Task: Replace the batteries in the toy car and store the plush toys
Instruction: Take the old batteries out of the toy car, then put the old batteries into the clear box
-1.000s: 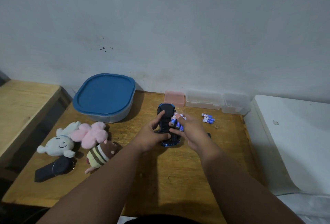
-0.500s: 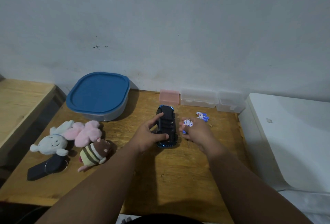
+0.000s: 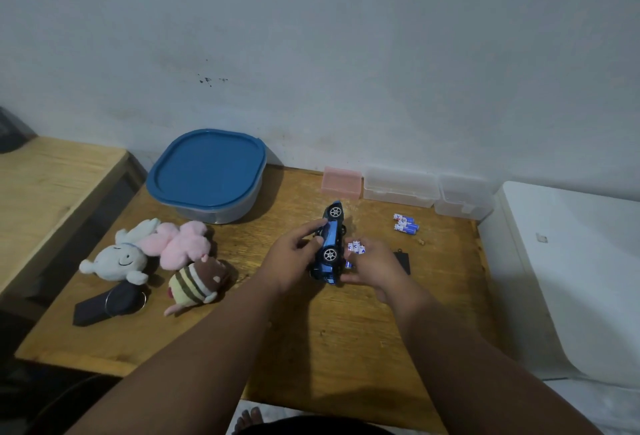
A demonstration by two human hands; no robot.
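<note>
In the middle of the frame my left hand point(image 3: 294, 261) grips the blue toy car point(image 3: 329, 244), fingers curled round its body, the car tipped on its side over the counter point(image 3: 311, 330). My right hand point(image 3: 374, 268) pinches a few batteries point(image 3: 356, 248) just beside its wheel. Three plush toys point(image 3: 180, 247) lie at centre left, below the lidded tub point(image 3: 207, 171).

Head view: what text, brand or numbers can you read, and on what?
"C" and "A": lone letters, as far as they show, on the held batteries in the right hand; rest blurred.
Loose batteries on the table: print too small to read.
Sticker on the white appliance: unreadable.
</note>
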